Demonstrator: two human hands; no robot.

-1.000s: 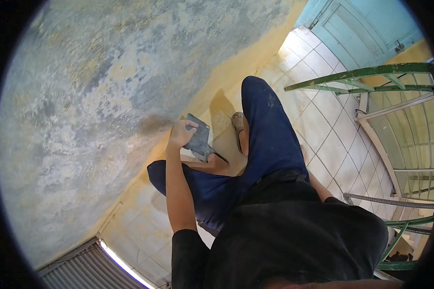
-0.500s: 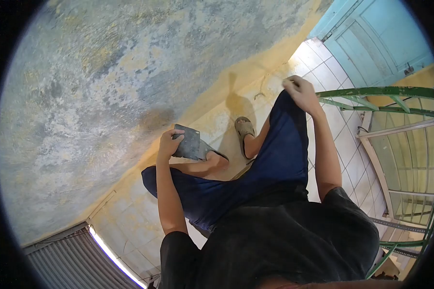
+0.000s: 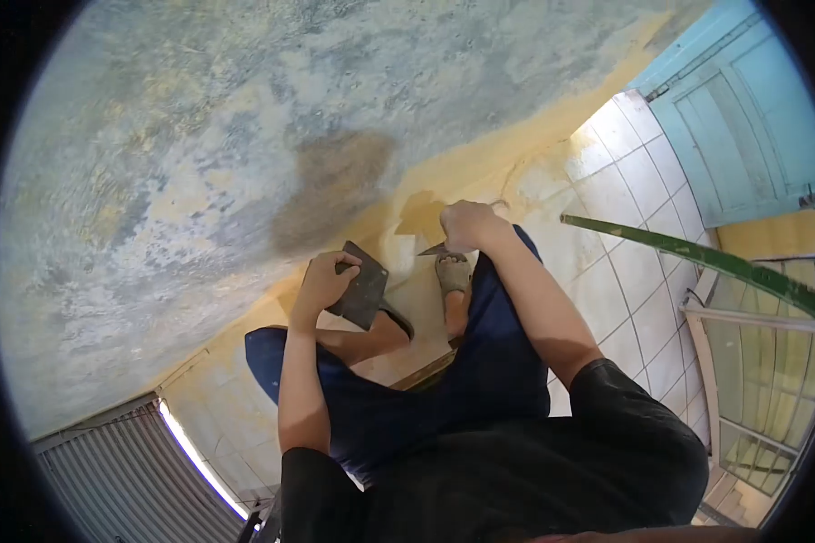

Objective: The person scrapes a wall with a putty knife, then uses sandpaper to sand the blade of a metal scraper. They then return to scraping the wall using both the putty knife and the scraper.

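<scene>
My left hand (image 3: pixel 324 284) is closed on one edge of a dark, flat, rectangular plate (image 3: pixel 366 297), which has a small hole near a corner. It hangs tilted over my foot, close to the foot of the wall. My right hand (image 3: pixel 471 226) makes a fist above my sandal (image 3: pixel 454 273). From under that fist sticks the thin grey blade of a scraper (image 3: pixel 433 250), pointing left toward the plate but apart from it; its handle is hidden in my fingers.
A rough, patchy grey and yellow wall (image 3: pixel 181 163) rises in front of me, with a brown shadow on it. White floor tiles (image 3: pixel 607 271) lie to the right. A green metal bar (image 3: pixel 697 253) juts in there, below a light-blue door (image 3: pixel 743 109). A corrugated shutter (image 3: pixel 127 475) is at lower left.
My right hand has moved left and inward from over my knee, and the scraper blade now shows. My left hand and the plate have shifted slightly right. The view has tilted a little.
</scene>
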